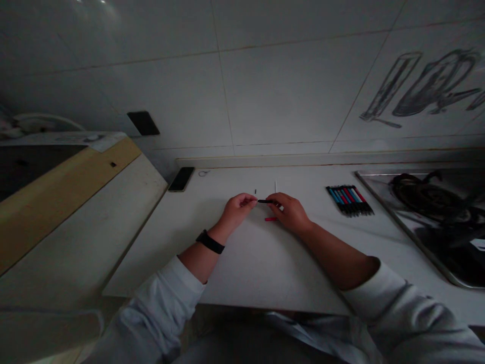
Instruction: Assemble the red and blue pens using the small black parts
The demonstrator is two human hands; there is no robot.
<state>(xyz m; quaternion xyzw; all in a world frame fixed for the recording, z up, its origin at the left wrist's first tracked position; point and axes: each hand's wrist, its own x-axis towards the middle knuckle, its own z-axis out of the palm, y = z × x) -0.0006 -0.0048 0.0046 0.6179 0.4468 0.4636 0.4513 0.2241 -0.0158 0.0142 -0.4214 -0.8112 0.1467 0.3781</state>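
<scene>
Black pen [264,201] sits level between my two hands, just above the desk [257,263], near its middle. Left hand [237,210] pinches the pen's 9 o'clock end with closed fingertips; right hand [291,212] is curled around the 3 o'clock end. Held from both ends like that, I judge it's being pulled apart or pushed together; can't tell which. Red piece [270,219] lies on the desk at 6 o'clock of the pen, just beside my right hand, probably a part set down within reach. Thin white stick [276,186] and a tiny dark bit [255,191] at 12 o'clock. Row of pens [349,200] at 3 o'clock, well apart, lined up neatly. Phone [181,179] at 10 o'clock, stove [435,212] far at 3 o'clock.
</scene>
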